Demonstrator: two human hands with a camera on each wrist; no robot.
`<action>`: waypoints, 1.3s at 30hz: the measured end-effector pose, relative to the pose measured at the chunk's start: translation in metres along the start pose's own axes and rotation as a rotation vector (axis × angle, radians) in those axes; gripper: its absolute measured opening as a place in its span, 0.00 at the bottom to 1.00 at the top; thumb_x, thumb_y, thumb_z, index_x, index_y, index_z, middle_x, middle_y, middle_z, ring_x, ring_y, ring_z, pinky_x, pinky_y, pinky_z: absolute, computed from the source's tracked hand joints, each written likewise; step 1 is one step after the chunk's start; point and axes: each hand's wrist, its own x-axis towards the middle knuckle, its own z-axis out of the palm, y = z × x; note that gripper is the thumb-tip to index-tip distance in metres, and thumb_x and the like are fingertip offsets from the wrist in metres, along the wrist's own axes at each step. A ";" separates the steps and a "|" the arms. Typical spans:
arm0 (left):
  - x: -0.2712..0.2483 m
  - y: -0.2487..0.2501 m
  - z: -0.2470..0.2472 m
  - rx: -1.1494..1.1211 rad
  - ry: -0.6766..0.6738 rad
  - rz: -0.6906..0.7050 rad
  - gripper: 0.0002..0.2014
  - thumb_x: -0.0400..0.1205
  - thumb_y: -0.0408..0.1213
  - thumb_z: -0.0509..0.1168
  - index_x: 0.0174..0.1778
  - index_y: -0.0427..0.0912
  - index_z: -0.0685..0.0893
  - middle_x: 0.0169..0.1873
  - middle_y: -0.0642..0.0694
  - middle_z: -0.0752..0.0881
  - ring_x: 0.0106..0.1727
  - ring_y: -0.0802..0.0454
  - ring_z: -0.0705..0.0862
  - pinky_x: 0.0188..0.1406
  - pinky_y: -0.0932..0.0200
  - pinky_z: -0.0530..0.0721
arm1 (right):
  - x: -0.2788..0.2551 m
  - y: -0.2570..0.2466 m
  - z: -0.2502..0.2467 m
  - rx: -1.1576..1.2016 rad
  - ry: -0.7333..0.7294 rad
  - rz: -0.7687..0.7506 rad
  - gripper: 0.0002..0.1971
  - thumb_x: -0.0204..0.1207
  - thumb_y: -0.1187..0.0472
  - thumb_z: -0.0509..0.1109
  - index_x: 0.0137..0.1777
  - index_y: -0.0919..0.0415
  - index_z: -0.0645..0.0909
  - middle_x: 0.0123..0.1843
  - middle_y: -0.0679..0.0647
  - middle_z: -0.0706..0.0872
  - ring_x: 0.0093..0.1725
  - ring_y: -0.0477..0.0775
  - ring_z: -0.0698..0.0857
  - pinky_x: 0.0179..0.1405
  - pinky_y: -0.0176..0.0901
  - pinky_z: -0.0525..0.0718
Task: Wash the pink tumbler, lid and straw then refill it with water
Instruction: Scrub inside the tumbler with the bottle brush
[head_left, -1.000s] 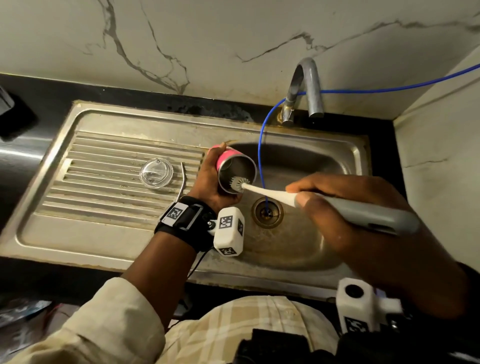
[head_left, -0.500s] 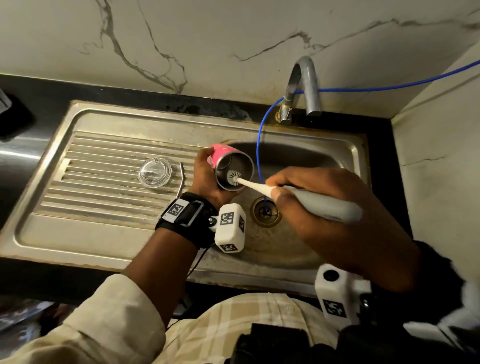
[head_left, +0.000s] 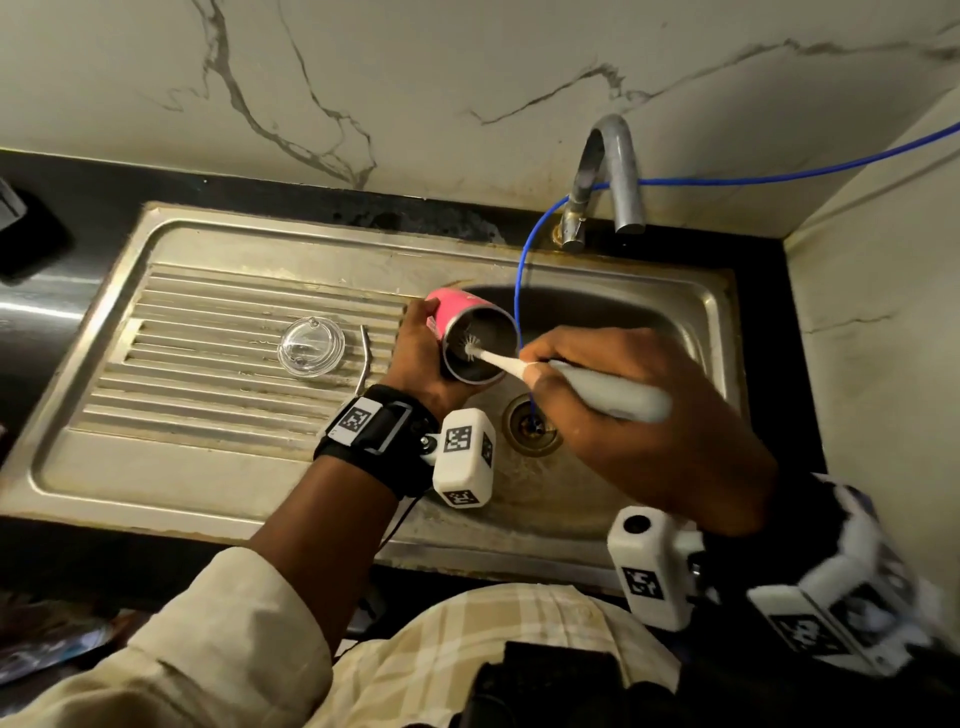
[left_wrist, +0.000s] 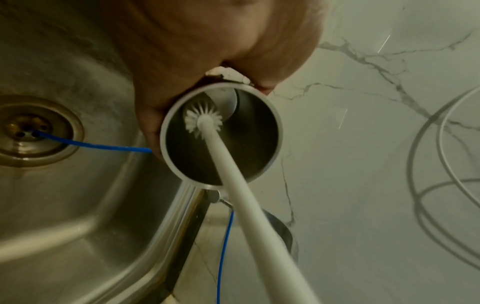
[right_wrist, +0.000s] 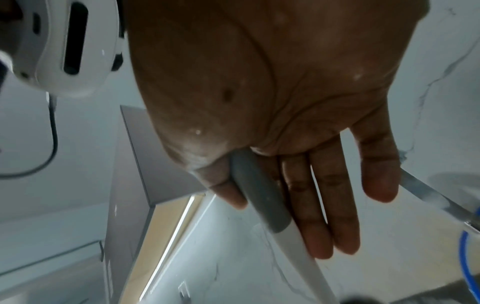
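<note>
My left hand (head_left: 415, 358) grips the pink tumbler (head_left: 452, 309) on its side over the sink basin's left edge, its steel mouth (left_wrist: 221, 142) turned toward my right hand. My right hand (head_left: 587, 374) holds a bottle brush (head_left: 608, 395) by its grey handle (right_wrist: 259, 197), thumb on one side and fingers lying along the other. The white bristle head (left_wrist: 202, 121) is deep inside the tumbler. The clear lid (head_left: 310, 343) lies on the ribbed drainboard, and the bent metal straw (head_left: 365, 358) lies just right of it.
The steel sink (head_left: 675, 312) has a drain (head_left: 532, 423) below my hands, with a thin blue tube (head_left: 519, 280) running into it from the wall. The tap (head_left: 618, 171) stands behind the basin, no water running. Marble wall closes the right side.
My right hand has moved left toward the tumbler, pushing the brush head from the mouth deeper inside. The left hand has tilted the tumbler slightly.
</note>
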 end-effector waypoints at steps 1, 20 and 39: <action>0.001 0.001 -0.004 -0.004 0.023 -0.004 0.35 0.84 0.62 0.61 0.69 0.31 0.85 0.60 0.30 0.90 0.63 0.34 0.86 0.69 0.40 0.82 | -0.003 -0.003 -0.010 0.010 -0.031 0.002 0.07 0.86 0.53 0.70 0.49 0.49 0.89 0.37 0.45 0.89 0.38 0.49 0.89 0.36 0.43 0.81; -0.005 0.003 -0.005 0.038 0.024 -0.055 0.28 0.83 0.63 0.65 0.55 0.37 0.88 0.44 0.37 0.91 0.48 0.41 0.87 0.53 0.48 0.85 | -0.014 -0.002 -0.033 0.070 -0.081 0.057 0.09 0.87 0.54 0.69 0.51 0.49 0.91 0.43 0.46 0.93 0.44 0.46 0.91 0.43 0.47 0.83; -0.001 0.003 -0.012 -0.092 0.015 -0.037 0.30 0.83 0.61 0.64 0.62 0.35 0.88 0.60 0.33 0.92 0.66 0.37 0.86 0.69 0.42 0.82 | -0.016 -0.009 -0.036 0.071 -0.068 0.040 0.09 0.87 0.53 0.69 0.50 0.47 0.91 0.44 0.43 0.93 0.45 0.44 0.91 0.43 0.43 0.84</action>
